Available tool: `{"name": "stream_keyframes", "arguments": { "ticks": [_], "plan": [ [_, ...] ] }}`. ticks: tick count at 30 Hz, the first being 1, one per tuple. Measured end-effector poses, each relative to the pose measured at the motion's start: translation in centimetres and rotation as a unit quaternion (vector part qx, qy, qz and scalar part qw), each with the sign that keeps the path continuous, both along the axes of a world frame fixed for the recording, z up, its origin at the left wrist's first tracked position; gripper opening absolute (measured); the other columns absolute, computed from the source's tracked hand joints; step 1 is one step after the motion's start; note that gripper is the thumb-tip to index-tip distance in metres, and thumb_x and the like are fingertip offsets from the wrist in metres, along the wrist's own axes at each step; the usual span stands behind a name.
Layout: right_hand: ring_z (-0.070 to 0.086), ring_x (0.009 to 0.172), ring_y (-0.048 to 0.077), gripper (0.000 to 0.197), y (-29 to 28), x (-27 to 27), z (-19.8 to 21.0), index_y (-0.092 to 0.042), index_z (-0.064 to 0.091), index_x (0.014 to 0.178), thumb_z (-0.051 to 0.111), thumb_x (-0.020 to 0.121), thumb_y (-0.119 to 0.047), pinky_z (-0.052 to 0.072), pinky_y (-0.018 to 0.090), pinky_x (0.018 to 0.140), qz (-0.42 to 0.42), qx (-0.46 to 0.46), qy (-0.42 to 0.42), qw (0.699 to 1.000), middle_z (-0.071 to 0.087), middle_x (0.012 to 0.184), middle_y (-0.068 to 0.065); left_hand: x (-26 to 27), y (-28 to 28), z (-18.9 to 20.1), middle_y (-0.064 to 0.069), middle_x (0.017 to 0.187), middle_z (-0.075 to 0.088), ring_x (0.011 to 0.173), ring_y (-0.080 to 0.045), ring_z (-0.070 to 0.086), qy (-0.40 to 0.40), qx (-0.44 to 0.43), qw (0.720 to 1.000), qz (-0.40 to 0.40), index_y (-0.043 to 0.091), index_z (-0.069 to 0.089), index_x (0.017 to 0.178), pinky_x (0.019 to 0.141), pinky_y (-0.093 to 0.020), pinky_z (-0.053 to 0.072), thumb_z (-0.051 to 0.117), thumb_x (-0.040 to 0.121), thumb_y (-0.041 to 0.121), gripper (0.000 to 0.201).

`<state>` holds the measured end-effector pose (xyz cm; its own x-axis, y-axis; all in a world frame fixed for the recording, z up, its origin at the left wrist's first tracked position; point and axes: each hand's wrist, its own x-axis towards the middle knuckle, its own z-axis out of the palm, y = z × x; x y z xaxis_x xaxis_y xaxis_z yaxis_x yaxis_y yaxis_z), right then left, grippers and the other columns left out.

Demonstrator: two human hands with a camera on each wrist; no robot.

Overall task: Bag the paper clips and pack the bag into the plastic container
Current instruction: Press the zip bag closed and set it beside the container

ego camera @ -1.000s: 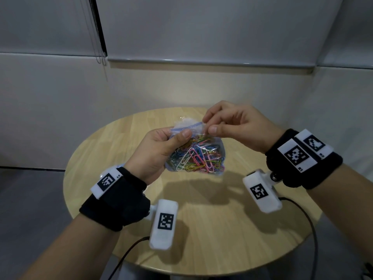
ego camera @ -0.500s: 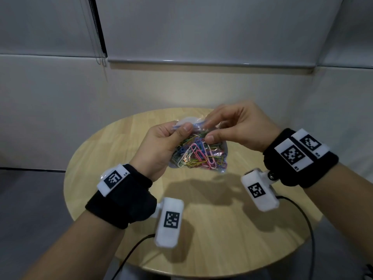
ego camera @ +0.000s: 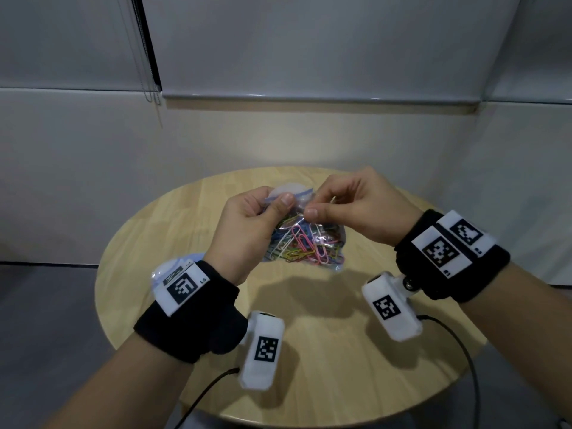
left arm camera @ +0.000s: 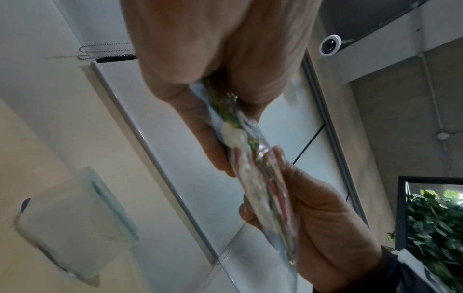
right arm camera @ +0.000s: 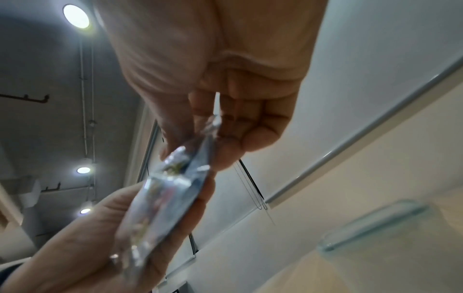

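Observation:
A clear zip bag (ego camera: 309,247) full of coloured paper clips hangs above the round wooden table (ego camera: 340,366), held by both hands. My left hand (ego camera: 280,202) pinches the bag's top edge at its left end, thumb in front. My right hand (ego camera: 311,209) pinches the same edge just to the right. In the left wrist view the bag (left arm camera: 253,158) is seen edge-on between left fingers (left arm camera: 200,126) and right hand (left arm camera: 320,218). The right wrist view shows the bag (right arm camera: 162,198) blurred. A translucent plastic container (left arm camera: 75,218) stands on the table, also in the right wrist view (right arm camera: 371,230).
In the head view the container (ego camera: 162,272) peeks out behind my left wristband, near the table's left edge. Cables run from both wrist cameras over the table's near edge. A wall and a blind's bottom rail (ego camera: 309,99) lie behind the table.
The right hand's pinch has slid a little left along the bag's top edge, closer to the left thumb. My left wrist has swung inward. The bag hangs slightly lower.

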<state>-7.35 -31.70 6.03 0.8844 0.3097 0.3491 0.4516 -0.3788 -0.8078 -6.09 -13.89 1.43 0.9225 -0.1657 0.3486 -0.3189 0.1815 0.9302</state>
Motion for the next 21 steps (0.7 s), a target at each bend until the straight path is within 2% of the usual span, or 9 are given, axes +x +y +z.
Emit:
{"name": "stream_keyframes", "arguments": {
  "ticks": [2,4,7,8,10,13,16,19,21],
  "plan": [
    [0.065,0.062,0.011,0.013,-0.1,0.1,0.0,-0.011,0.071,0.073,0.077,0.07,0.0,0.054,0.026,0.06,-0.007,0.045,-0.006,0.999,0.07,0.068,-0.002,0.2,0.0,0.2,-0.022,0.084,0.071,0.071,-0.029,0.067,-0.001,-0.003,1.0,0.0,-0.003,0.067,0.094,0.065,-0.036,0.054,0.056,0.096,0.01,0.017],
    [0.063,0.063,0.009,0.016,-0.2,0.2,-0.1,-0.01,0.07,0.078,0.075,0.071,0.004,0.054,0.024,0.061,-0.003,0.068,-0.009,0.998,0.068,0.074,0.002,0.2,0.0,0.3,-0.017,0.079,0.07,0.066,-0.026,0.065,-0.002,-0.001,1.0,-0.001,0.003,0.067,0.09,0.063,-0.033,0.053,0.056,0.096,0.011,0.015],
    [0.06,0.058,0.006,0.01,-0.3,0.2,-0.4,-0.013,0.07,0.075,0.071,0.077,-0.003,0.049,0.019,0.055,-0.001,0.038,0.016,0.999,0.067,0.068,-0.001,-0.1,0.0,-0.3,-0.007,0.065,0.064,0.055,-0.018,0.059,0.008,0.002,1.0,-0.001,0.008,0.058,0.077,0.055,-0.026,0.048,0.055,0.097,0.013,0.021],
    [0.059,0.058,0.007,0.009,-0.4,0.3,-0.5,-0.012,0.07,0.072,0.071,0.078,-0.005,0.049,0.02,0.055,-0.011,0.008,0.014,1.0,0.066,0.066,-0.001,-0.3,-0.1,-0.5,-0.005,0.063,0.062,0.053,-0.016,0.057,0.015,0.003,1.0,0.0,0.009,0.056,0.075,0.053,-0.025,0.046,0.057,0.097,0.014,0.023],
    [0.059,0.062,0.014,0.011,-0.4,0.5,-0.6,-0.01,0.069,0.069,0.072,0.079,-0.007,0.051,0.031,0.061,-0.038,-0.054,-0.011,0.998,0.066,0.067,0.006,-0.5,-0.3,-1.0,-0.009,0.065,0.06,0.054,-0.018,0.055,0.027,0.005,1.0,0.009,0.01,0.055,0.074,0.052,-0.025,0.044,0.06,0.096,0.018,0.024],
    [0.061,0.065,0.016,0.011,-0.2,0.5,-0.9,-0.01,0.069,0.068,0.072,0.078,-0.006,0.054,0.038,0.067,-0.076,-0.07,-0.048,0.993,0.067,0.067,0.006,-0.4,-0.1,-1.0,-0.016,0.075,0.065,0.061,-0.023,0.061,0.05,-0.003,0.999,-0.008,0.007,0.061,0.082,0.057,-0.03,0.05,0.065,0.09,0.019,0.015],
    [0.059,0.063,0.012,0.012,0.0,0.3,-1.0,-0.011,0.068,0.07,0.069,0.079,-0.003,0.052,0.03,0.063,-0.081,-0.066,-0.051,0.993,0.065,0.065,-0.001,-0.2,0.6,-0.3,-0.024,0.096,0.072,0.08,-0.03,0.07,0.083,0.023,0.993,-0.082,-0.001,0.069,0.105,0.075,-0.04,0.057,0.077,0.079,0.016,0.032],
    [0.054,0.064,0.008,0.016,0.3,0.1,-1.1,-0.017,0.062,0.072,0.066,0.082,-0.005,0.044,0.024,0.064,-0.083,-0.131,-0.085,0.984,0.058,0.068,-0.011,-0.3,0.6,0.2,-0.024,0.093,0.073,0.077,-0.03,0.071,0.143,0.015,0.984,-0.106,-0.003,0.071,0.103,0.074,-0.037,0.059,0.075,0.074,0.008,0.031],
    [0.052,0.068,0.012,0.011,0.4,-0.1,-1.3,-0.015,0.063,0.075,0.065,0.083,-0.008,0.042,0.026,0.066,-0.085,-0.188,-0.128,0.97,0.054,0.07,-0.012,-0.3,0.5,0.3,-0.023,0.09,0.074,0.074,-0.029,0.071,0.165,0.007,0.981,-0.101,-0.003,0.071,0.1,0.072,-0.037,0.059,0.072,0.075,0.004,0.026]
  ]
}}
